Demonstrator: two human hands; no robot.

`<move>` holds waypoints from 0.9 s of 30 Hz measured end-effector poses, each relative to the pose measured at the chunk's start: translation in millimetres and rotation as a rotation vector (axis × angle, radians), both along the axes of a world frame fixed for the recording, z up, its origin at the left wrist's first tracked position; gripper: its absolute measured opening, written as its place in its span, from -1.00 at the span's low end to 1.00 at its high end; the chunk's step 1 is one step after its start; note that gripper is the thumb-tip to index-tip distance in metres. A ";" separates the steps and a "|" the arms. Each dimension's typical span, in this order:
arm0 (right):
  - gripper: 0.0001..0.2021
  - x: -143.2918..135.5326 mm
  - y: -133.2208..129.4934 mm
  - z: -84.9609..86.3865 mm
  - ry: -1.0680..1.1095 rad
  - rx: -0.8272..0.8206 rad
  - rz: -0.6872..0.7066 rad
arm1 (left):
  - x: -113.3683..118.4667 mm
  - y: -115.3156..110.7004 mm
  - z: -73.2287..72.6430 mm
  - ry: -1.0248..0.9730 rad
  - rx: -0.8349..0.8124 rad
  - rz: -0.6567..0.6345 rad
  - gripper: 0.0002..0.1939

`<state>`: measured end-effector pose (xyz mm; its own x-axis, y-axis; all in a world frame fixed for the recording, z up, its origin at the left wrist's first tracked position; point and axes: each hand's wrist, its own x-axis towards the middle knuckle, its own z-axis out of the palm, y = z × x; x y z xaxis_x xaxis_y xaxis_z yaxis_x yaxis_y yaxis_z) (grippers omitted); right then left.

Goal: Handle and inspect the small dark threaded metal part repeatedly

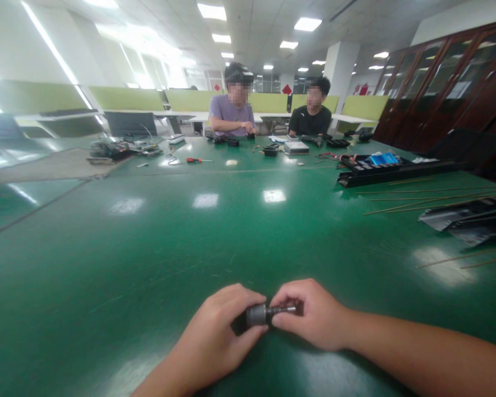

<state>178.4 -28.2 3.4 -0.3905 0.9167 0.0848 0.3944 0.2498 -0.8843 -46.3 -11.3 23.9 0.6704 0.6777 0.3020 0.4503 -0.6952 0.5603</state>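
Note:
A small dark cylindrical metal part [256, 315] lies on its side low in the head view, over the green table [182, 242]. Its wide grey body is gripped between the thumb and fingers of my left hand [223, 325]. From its right end a thin shaft [287, 310] with a bright tip points right. The thumb and forefinger of my right hand [314, 314] close round the base of that shaft. Both hands are near each other, with the fingertips almost touching. The far side of the part is hidden by my fingers.
Across the table sit two people [233, 110], [310, 116]. A red screwdriver [194, 160] and a white box [296, 148] lie towards the far edge. Black trays [380, 171], thin rods [421, 199] and dark metal channels [471, 218] are on the right. Clutter [122, 148] sits back left.

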 end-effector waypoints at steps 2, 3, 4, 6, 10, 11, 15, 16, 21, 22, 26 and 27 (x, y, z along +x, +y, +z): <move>-0.87 0.2 0.1 -0.6 0.005 -0.007 0.007 | -0.3 0.2 -0.1 0.006 -0.002 0.006 -0.79; -0.86 0.3 0.1 -1.0 0.007 -0.009 0.009 | -0.5 0.3 -0.5 0.007 -0.001 0.008 -0.79; -0.86 0.4 0.0 -1.5 0.008 -0.009 0.011 | -0.8 0.4 -1.1 0.008 0.001 0.010 -0.79; -0.86 0.8 -0.2 -2.4 0.007 -0.008 0.015 | -1.0 0.6 -2.3 0.017 0.002 0.019 -0.78; -0.82 1.5 -0.9 -3.4 0.006 -0.033 0.019 | -0.7 0.7 -3.0 0.065 -0.037 0.056 -0.76; -0.81 1.5 -1.1 -3.5 0.010 -0.040 0.018 | -0.5 0.7 -2.6 0.070 -0.054 0.060 -0.76; -0.82 1.1 -1.5 -4.0 0.012 -0.037 0.017 | 0.0 0.7 -0.6 0.041 -0.091 0.052 -0.77; -0.83 1.0 -1.4 -4.3 0.007 -0.030 0.014 | -0.2 0.9 -0.6 0.037 -0.091 0.047 -0.77; -0.87 0.2 0.2 -5.1 0.016 -0.025 -0.004 | -2.6 3.4 -7.1 0.070 -0.136 0.070 -0.73; -0.89 0.0 0.6 -5.1 0.021 -0.027 -0.008 | -2.8 3.9 -8.5 0.063 -0.165 0.082 -0.71; -0.90 -0.9 0.4 -5.8 0.036 -0.027 0.020 | -0.1 5.6 -7.5 -0.079 -0.403 0.085 -0.68; -0.90 -1.0 0.1 -6.1 0.041 -0.030 0.035 | 1.1 6.2 -5.7 -0.135 -0.475 0.071 -0.69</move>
<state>177.4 -28.1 -2.7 -0.4194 0.9048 0.0741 0.3489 0.2360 -0.9070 -45.2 -5.1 18.3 0.5939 0.8040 0.0295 0.3888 -0.3189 0.8643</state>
